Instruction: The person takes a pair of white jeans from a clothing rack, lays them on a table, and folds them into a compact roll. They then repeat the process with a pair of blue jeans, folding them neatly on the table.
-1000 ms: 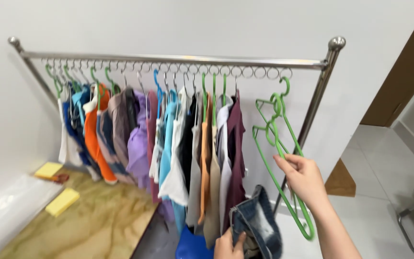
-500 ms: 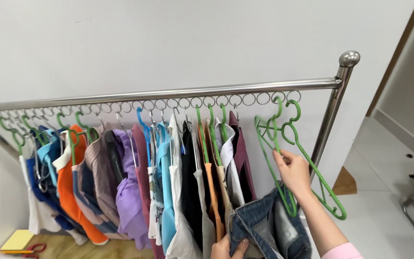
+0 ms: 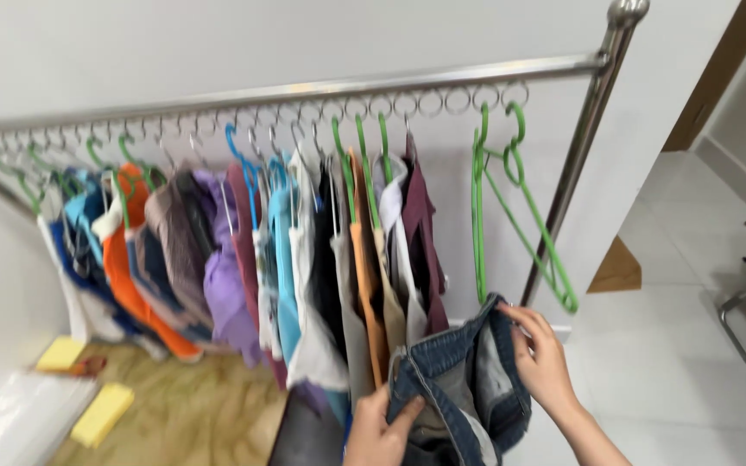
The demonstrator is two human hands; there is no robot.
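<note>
Holding the jeans low before the rail, left hand fingers pinch the waistband and right hand fingers curl on its edge; keeping it taut and level seems wise, empty hangers near.

One view only — a camera on the person's head, facing forward and slightly down at a metal clothes rail that runs across the upper frame and slopes up to the right. It stands close: the hanging clothes fill the middle, and the hands with a pair of jeans are cut off by the bottom edge. A white wall lies straight behind the rail. To the right the view opens onto a tiled floor — to the lower left, onto a wood-patterned floor.
</note>
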